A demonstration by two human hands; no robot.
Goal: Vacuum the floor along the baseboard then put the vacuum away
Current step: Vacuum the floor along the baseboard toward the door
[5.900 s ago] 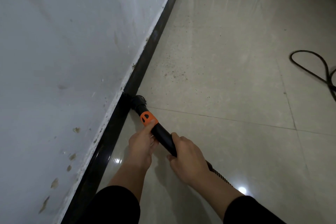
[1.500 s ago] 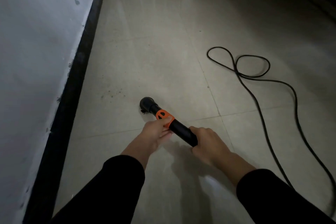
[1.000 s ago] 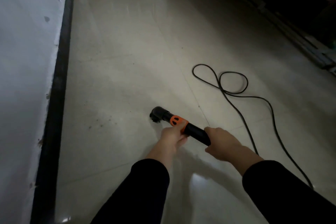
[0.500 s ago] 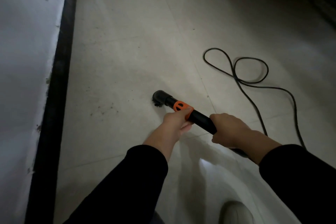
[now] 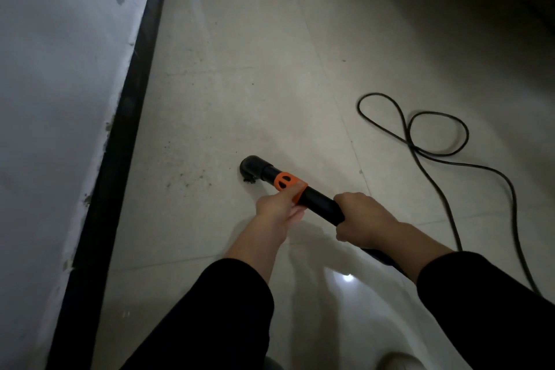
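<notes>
Fingers of the left grip point(image 5: 279, 210) curl round the orange collar point(image 5: 285, 182) of the vacuum wand point(image 5: 319, 203) at centre frame, and the right grip point(image 5: 363, 219) wraps the black tube just behind it. The nozzle point(image 5: 253, 168) sits low on the floor point(image 5: 270, 69), apart from the baseboard point(image 5: 126, 117) at left. Dark specks point(image 5: 189, 179) lie between them. The nozzle should slide left over them, flat and slow, then run flush along the baseboard, keeping off the loose cord point(image 5: 435, 141) at right.
</notes>
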